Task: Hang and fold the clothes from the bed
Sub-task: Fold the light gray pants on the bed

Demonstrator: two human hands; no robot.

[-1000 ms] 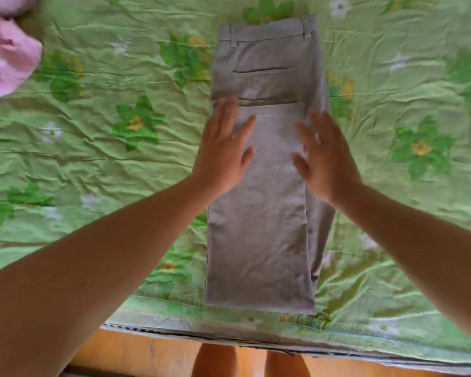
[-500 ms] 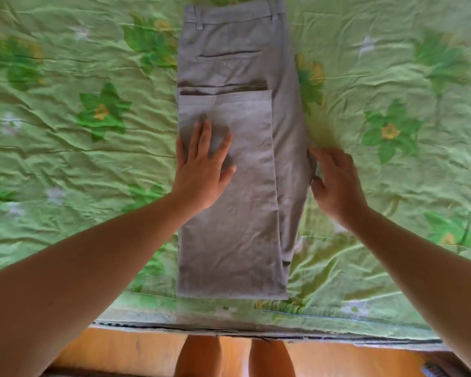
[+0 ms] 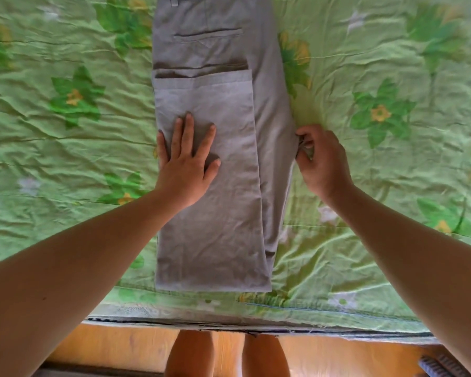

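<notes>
Grey trousers (image 3: pixel 215 170) are lying on the green bedsheet (image 3: pixel 65 148), hems doubled toward the pocket; my left hand (image 3: pixel 186 161) is pressing flat, my right hand (image 3: pixel 322 159) pinching the right edge; further folding remaining, I judge.

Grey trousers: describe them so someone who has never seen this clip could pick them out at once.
A green floral bedsheet fills the view; down its middle lie the grey trousers, legs folded up toward the back pocket. The left hand presses flat on them, the right hand pinches their right edge; they are the only plain cloth on the bed.
</notes>
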